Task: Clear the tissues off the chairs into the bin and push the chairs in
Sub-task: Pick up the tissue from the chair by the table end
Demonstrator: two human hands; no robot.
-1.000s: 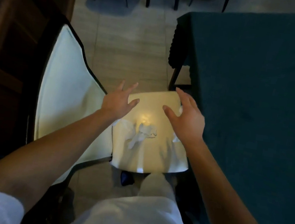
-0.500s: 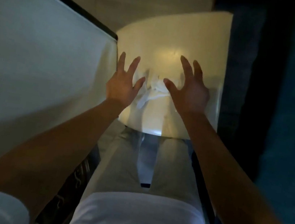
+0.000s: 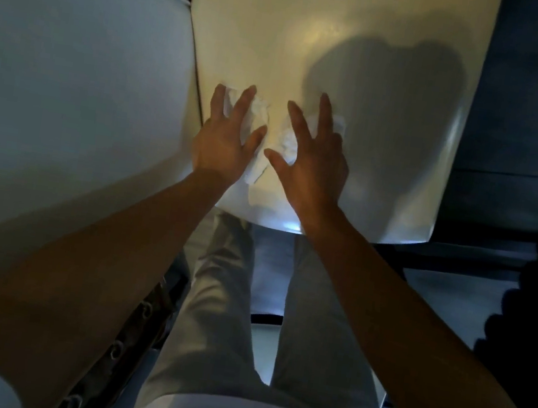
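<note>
A cream chair seat (image 3: 335, 40) fills the upper middle of the head view, seen from close above. Crumpled white tissues (image 3: 262, 116) lie on its near left part. My left hand (image 3: 225, 139) lies over the left tissues with its fingers spread and straight. Beside it, my right hand (image 3: 311, 161) covers another tissue piece (image 3: 288, 144), fingers spread too. Most of the tissue is hidden beneath both palms. Neither hand has its fingers curled round anything.
The chair's pale backrest (image 3: 71, 72) rises at the left. A dark green tablecloth (image 3: 534, 102) hangs at the right edge of the seat. My legs in light trousers (image 3: 223, 301) stand against the seat's front edge. No bin is in view.
I have bent much closer over the seat. Both hands dropped from hovering above the tissues onto them and drew nearer to each other.
</note>
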